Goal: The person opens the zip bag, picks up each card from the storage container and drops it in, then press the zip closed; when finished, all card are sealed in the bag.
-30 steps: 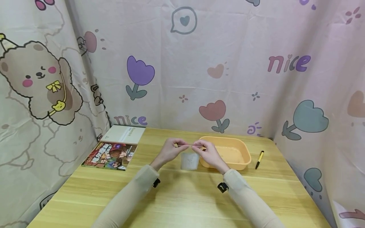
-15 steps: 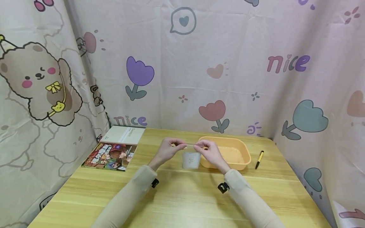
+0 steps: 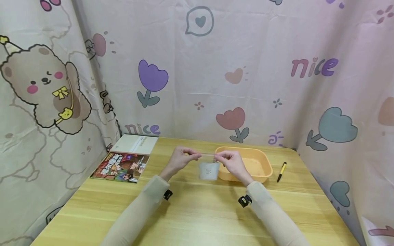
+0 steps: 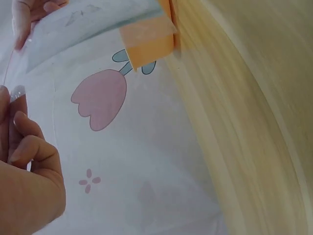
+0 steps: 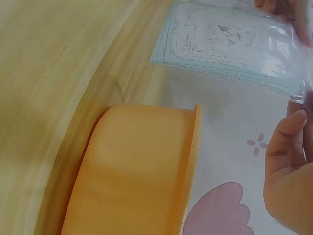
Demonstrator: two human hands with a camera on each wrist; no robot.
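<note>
A clear zip bag (image 3: 209,171) hangs above the table in the head view, with several pale paper sheets inside. The right wrist view shows a butterfly drawing (image 5: 236,36) on the front sheet. A thin reddish line runs along the bag's top edge. My left hand (image 3: 181,160) pinches that edge at its left end, thumb and fingertips together. At the other end, my right hand (image 3: 233,164) pinches the same edge. Both hands also appear close up, the left hand (image 4: 36,171) in its own wrist view and the right hand (image 5: 293,161) in its own.
An orange-yellow plastic basin (image 3: 264,171) stands just behind and right of the bag. Farther right lies a yellow and black pen (image 3: 281,172). A comic-style book (image 3: 121,167) and a pale book (image 3: 134,144) lie at the left. Patterned curtains surround the wooden table (image 3: 197,212).
My hands have drawn apart along the bag's top edge, the right one moving right. The bag has risen slightly and shifted right, and the marks on its sheet now show more clearly.
</note>
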